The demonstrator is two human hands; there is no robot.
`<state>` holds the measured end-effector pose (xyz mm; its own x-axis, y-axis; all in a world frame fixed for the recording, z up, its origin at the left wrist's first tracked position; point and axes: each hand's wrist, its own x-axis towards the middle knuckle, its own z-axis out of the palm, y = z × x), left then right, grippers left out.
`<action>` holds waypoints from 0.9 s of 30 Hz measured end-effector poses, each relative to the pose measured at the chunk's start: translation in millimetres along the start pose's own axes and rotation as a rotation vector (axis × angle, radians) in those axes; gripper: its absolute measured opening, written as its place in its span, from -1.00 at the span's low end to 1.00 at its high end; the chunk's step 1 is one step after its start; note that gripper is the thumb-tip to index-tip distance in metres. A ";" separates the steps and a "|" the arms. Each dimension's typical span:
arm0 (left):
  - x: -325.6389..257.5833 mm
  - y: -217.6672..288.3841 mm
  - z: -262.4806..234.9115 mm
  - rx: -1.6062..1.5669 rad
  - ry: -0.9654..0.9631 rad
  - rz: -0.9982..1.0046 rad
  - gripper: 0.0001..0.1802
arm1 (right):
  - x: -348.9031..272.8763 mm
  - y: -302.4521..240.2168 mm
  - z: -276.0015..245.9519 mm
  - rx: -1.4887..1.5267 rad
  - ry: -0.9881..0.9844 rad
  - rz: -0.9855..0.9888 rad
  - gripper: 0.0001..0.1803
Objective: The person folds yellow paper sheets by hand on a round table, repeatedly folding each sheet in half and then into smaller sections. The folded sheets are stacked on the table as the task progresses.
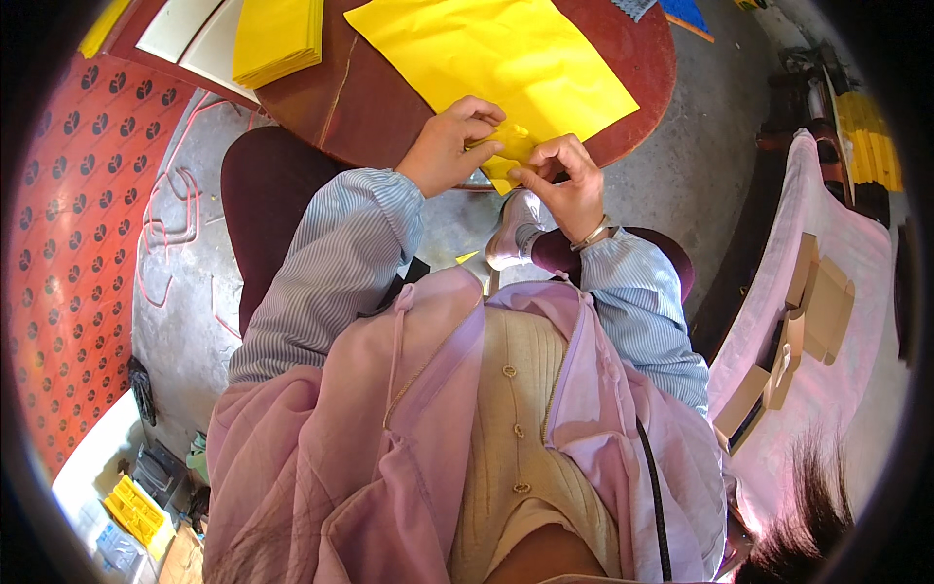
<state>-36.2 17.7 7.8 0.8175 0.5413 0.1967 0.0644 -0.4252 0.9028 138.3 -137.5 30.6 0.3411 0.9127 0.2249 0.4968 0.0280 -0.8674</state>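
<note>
My left hand and my right hand meet at the near edge of a round dark red table. Both pinch a small folded piece of yellow paper between thumbs and fingers. Just behind it a large yellow sheet lies flat on the table. A bracelet circles my right wrist. My sleeves are blue striped.
A stack of yellow sheets and white boards lie at the table's left. A maroon seat is under me. Brown cardboard pieces rest on a pink cloth at the right. An orange patterned mat covers the left floor.
</note>
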 end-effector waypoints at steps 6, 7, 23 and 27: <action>1.0 -2.8 -0.5 0.008 -0.005 0.013 -0.80 | -3.5 -2.9 -2.0 0.014 -0.018 -0.031 -0.80; 0.9 -3.1 -1.3 0.015 -0.011 0.026 -0.80 | -3.4 -2.2 -1.7 0.030 -0.023 -0.028 -0.81; -0.6 -1.1 0.0 -0.013 -0.010 -0.009 -0.77 | 0.2 0.2 1.6 0.012 0.001 0.001 -0.78; 1.0 -0.5 0.7 0.003 0.006 -0.032 -0.78 | -2.0 -2.0 -0.2 -0.065 0.019 -0.071 -0.76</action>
<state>-35.0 17.9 7.3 0.8117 0.5590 0.1695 0.0926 -0.4098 0.9075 136.8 -139.5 31.9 0.3178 0.9014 0.2941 0.5708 0.0658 -0.8185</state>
